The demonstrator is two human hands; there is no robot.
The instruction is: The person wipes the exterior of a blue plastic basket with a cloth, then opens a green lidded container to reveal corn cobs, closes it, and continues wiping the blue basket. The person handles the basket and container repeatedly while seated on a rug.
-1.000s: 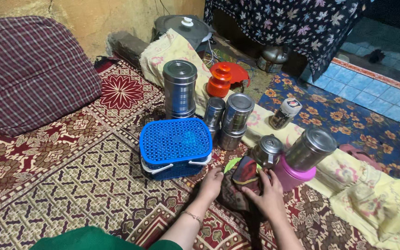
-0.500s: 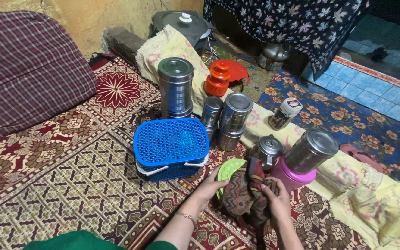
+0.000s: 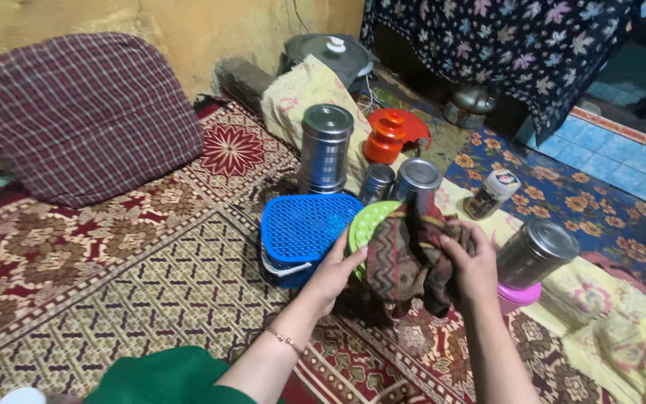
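Observation:
My left hand [image 3: 335,271] grips the lower edge of a round green plastic lid [image 3: 366,225], held upright above the rug. My right hand [image 3: 469,262] clutches a dark patterned cloth [image 3: 404,254] bunched against the lid's face. Both hands hover just right of a blue plastic box with a perforated lid [image 3: 304,234]. Steel canisters stand close behind: a tall one [image 3: 325,148], two smaller ones [image 3: 416,179], and a wide one [image 3: 534,253] on a pink base to the right of my right hand.
An orange plastic container [image 3: 385,138] and a small jar [image 3: 492,193] stand behind the canisters. A checked cushion [image 3: 76,112] leans on the wall at left. A yellowish floral cloth [image 3: 622,329] runs along the right, with a patterned rug [image 3: 114,284] underneath.
Both hands have lifted from the floor. The green lid and the cloth have come up with them, and the cloth now presses against the lid.

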